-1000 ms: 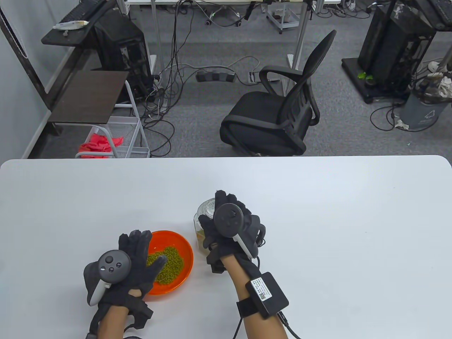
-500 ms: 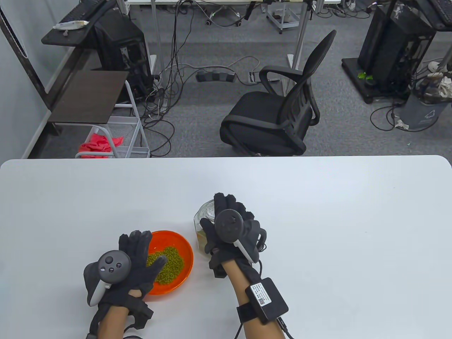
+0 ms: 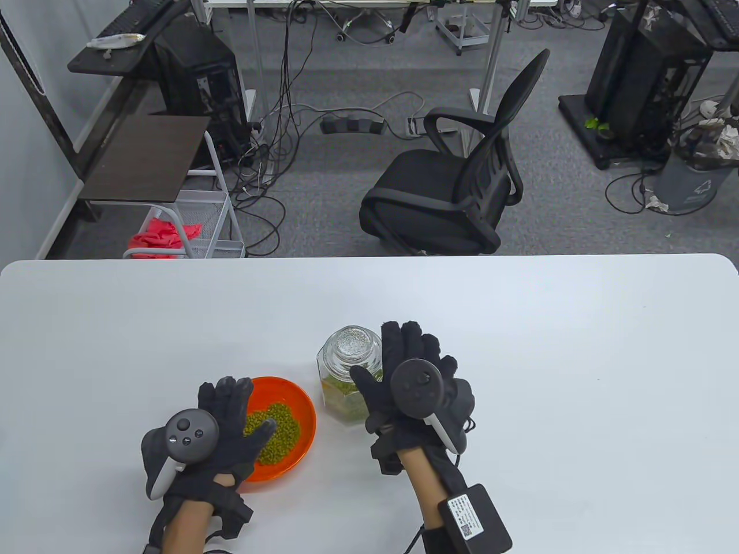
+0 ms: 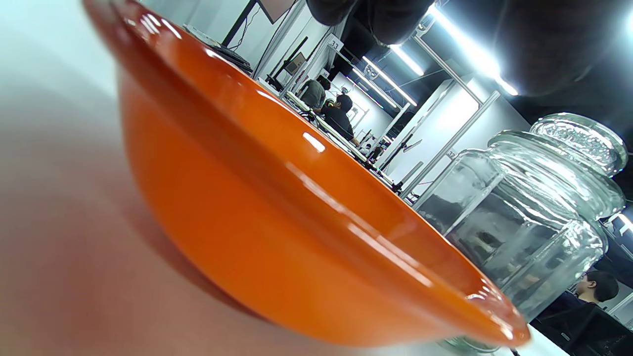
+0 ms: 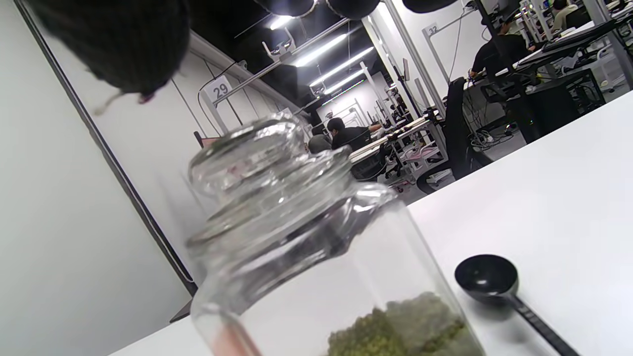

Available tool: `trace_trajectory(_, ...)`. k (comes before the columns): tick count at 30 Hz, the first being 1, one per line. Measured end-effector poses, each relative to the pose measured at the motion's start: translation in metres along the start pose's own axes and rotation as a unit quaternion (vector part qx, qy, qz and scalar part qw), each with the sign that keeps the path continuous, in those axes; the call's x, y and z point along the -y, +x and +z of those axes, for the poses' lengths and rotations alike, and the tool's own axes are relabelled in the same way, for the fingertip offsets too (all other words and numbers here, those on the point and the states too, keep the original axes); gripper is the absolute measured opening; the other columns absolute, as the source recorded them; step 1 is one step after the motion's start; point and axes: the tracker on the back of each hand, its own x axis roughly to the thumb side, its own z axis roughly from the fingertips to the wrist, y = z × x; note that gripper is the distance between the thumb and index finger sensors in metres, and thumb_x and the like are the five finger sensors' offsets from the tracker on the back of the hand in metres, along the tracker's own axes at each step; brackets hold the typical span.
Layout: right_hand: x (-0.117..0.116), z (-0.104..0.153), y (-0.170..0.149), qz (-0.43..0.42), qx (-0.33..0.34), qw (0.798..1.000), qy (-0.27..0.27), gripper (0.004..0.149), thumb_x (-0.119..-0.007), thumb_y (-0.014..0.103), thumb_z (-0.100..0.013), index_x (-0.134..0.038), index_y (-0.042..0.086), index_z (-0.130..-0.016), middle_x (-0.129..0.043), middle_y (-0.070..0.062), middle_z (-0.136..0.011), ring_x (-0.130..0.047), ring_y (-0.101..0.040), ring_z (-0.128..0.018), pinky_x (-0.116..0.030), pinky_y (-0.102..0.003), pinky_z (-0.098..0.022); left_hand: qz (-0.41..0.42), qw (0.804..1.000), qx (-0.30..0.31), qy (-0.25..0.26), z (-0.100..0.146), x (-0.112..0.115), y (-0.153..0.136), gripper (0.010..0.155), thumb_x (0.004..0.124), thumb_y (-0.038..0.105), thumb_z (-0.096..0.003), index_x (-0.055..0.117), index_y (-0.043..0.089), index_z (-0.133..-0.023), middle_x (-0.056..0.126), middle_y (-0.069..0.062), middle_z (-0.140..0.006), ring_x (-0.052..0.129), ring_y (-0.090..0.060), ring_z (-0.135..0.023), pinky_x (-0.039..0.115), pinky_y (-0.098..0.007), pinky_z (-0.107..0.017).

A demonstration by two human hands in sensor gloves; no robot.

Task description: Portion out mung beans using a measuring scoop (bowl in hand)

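— What is seen on the white table [image 3: 519, 323]?

— An orange bowl [image 3: 300, 404] is set near the front edge, with a heap of mung beans [image 3: 277, 430] inside it. Just to its right a glass jar [image 3: 346, 375] is stood upright, its glass lid [image 3: 352, 345] seated on top and a low layer of beans visible at its bottom.

— How is the left hand [image 3: 225, 427] placed?

— It is laid over the bowl's near-left rim. The fingers are extended across the rim and the thumb is stretched over the beans. Whether the rim is actually gripped from beneath cannot be told; in the left wrist view only the bowl's outer wall and dark fingertips [image 4: 385, 20] at the top edge are shown.

— And the right hand [image 3: 415, 381]?

— It is held just to the right of the jar, fingers straight and spread, pointing away from the person. Nothing is held in it. The thumb is seen close against the jar's near side, though contact may or may not be made there.

— Is the scoop anywhere?

— A black measuring scoop [image 5: 489, 279] is seen in the right wrist view, lying on the table beside the jar, bowl end up and empty. In the table view it is hidden under the right hand.
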Motion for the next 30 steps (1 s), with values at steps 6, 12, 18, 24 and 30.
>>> trace_trajectory(6, 0.013, 0.01, -0.017, 0.009, -0.015, 1.0, -0.014, 0.082, -0.087, 0.048, -0.042, -0.051, 0.015, -0.108, -0.042, -0.024, -0.112, -0.041, -0.061, -0.102, -0.028, -0.085, -0.062, 0.0, 1.0, 0.004, 0.001, 0.0, 0.0, 0.002, 0.086, 0.066, 0.068, -0.0506, 0.028, 0.028, -0.116, 0.017, -0.008, -0.116, 0.011, -0.052, -0.107, 0.029, -0.072, -0.072)
trace_trajectory(12, 0.014, 0.02, -0.039, 0.024, -0.036, 0.999, -0.011, 0.082, -0.087, 0.048, -0.042, -0.052, 0.014, -0.108, -0.042, -0.025, -0.112, -0.042, -0.061, -0.102, -0.028, -0.085, -0.062, 0.002, 1.0, 0.003, 0.002, 0.0, 0.001, 0.002, 0.086, 0.066, 0.067, -0.0506, 0.028, 0.028, -0.116, 0.017, -0.008, -0.116, 0.011, -0.052, -0.107, 0.029, -0.072, -0.072)
trace_trajectory(18, 0.01, 0.034, -0.063, 0.042, -0.054, 0.998, 0.001, 0.082, -0.087, 0.048, -0.042, -0.052, 0.015, -0.108, -0.042, -0.025, -0.112, -0.042, -0.061, -0.102, -0.027, -0.085, -0.061, -0.003, 1.0, 0.005, -0.001, 0.0, 0.002, 0.004, 0.085, 0.066, 0.067, -0.0505, 0.028, 0.028, -0.116, 0.017, -0.008, -0.116, 0.011, -0.052, -0.107, 0.029, -0.072, -0.072)
trace_trajectory(24, 0.0, 0.049, -0.079, 0.07, -0.059, 0.996, 0.002, 0.082, -0.087, 0.048, -0.042, -0.052, 0.014, -0.108, -0.042, -0.025, -0.112, -0.041, -0.061, -0.102, -0.027, -0.085, -0.061, -0.002, 1.0, 0.001, 0.001, 0.0, 0.001, 0.002, 0.085, 0.066, 0.067, -0.0506, 0.028, 0.028, -0.116, 0.017, -0.008, -0.116, 0.011, -0.052, -0.107, 0.029, -0.072, -0.072)
trace_trajectory(30, -0.013, 0.06, -0.089, 0.082, -0.065, 0.994, 0.017, 0.082, -0.087, 0.048, -0.042, -0.052, 0.014, -0.108, -0.042, -0.025, -0.112, -0.041, -0.061, -0.102, -0.027, -0.085, -0.061, -0.003, 1.0, -0.002, 0.002, 0.0, 0.0, 0.002, 0.085, 0.066, 0.067, -0.0504, 0.028, 0.028, -0.116, 0.017, -0.008, -0.116, 0.011, -0.052, -0.107, 0.029, -0.073, -0.072)
